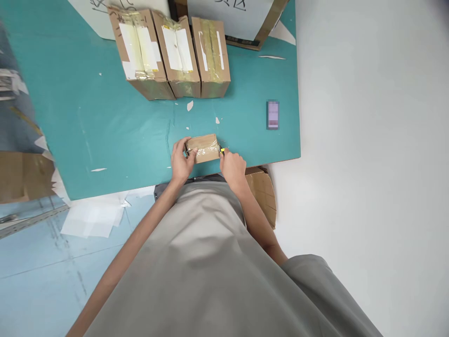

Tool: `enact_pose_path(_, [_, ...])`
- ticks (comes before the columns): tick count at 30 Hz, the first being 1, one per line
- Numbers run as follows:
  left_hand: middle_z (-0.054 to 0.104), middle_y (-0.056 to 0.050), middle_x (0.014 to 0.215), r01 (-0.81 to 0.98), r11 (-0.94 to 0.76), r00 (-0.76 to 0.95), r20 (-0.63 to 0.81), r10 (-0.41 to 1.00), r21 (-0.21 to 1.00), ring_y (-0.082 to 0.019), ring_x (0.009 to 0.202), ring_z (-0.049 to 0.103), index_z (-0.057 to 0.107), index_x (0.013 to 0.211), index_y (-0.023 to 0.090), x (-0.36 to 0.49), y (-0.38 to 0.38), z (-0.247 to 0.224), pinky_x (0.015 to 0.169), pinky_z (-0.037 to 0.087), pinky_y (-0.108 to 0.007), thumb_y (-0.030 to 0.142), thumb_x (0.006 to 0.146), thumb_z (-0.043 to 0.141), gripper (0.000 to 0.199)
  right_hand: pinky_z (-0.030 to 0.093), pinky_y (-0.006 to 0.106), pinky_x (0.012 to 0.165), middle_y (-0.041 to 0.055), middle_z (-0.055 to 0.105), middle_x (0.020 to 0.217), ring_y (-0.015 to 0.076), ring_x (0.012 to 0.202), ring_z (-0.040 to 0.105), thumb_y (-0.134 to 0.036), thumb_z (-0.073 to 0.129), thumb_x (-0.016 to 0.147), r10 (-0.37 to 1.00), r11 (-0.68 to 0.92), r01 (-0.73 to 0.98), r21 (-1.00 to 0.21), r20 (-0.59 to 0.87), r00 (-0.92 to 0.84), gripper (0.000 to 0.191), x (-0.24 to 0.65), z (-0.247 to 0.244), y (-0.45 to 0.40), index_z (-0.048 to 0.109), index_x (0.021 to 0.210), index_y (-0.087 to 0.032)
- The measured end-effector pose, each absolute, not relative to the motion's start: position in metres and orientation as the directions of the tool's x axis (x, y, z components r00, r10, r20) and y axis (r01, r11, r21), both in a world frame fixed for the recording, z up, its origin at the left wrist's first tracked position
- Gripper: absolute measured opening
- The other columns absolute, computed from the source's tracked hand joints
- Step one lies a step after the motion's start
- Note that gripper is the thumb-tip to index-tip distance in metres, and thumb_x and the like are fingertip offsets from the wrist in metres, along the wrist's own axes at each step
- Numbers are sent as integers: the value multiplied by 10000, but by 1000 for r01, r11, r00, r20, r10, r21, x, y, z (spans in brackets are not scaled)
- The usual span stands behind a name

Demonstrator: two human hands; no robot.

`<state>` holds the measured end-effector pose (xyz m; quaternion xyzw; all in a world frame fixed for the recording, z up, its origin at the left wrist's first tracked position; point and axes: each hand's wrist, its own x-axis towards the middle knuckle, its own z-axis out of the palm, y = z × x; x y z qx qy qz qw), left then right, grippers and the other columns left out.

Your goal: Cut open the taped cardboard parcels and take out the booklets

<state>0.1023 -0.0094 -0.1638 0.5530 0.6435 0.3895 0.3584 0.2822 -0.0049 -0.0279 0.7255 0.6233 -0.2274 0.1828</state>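
Observation:
A small brown cardboard box (pixel 205 148) wrapped in clear tape lies near the front edge of the green table (pixel 122 140). My left hand (pixel 182 159) grips its left end, with the thumb on top and the fingers along the far side. At the right end, my right hand (pixel 233 166) is closed around a small yellow and black tool (pixel 222 151), whose tip meets the box's end. Most of the tool is hidden in my fist, so its kind is hard to make out.
Three taped cartons (pixel 179 56) stand side by side at the back, before a larger box (pixel 238 18). A blurred phone-like object (pixel 272 114) lies at the right. Paper scraps dot the table. An open carton (pixel 261 192) sits below the front edge; white sheets (pixel 94 217) are lower left.

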Motion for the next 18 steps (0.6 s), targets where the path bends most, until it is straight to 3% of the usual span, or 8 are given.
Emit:
enact_pose_path(10, [640,-151,1401,442,78,-122,-26,992,893,-295,1334,615,634,1445,214,101,-10,-166,1163,500,-432,475,978,698,539,574,369,902,173,787,1139,288,1058,772,-356,343,1156,824,-177,982,-60,-554,115,432,286,-22,-6,559,1485,-177])
enact_pose_path(18, [635,-154,1410,443,99,-122,-50,991,891,-297,1329,613,634,1435,208,101,-9,-162,1139,511,-428,468,972,700,535,579,360,889,158,793,1128,281,1040,774,-333,369,1147,819,-178,982,-61,-563,113,401,286,-18,0,589,1441,-170])
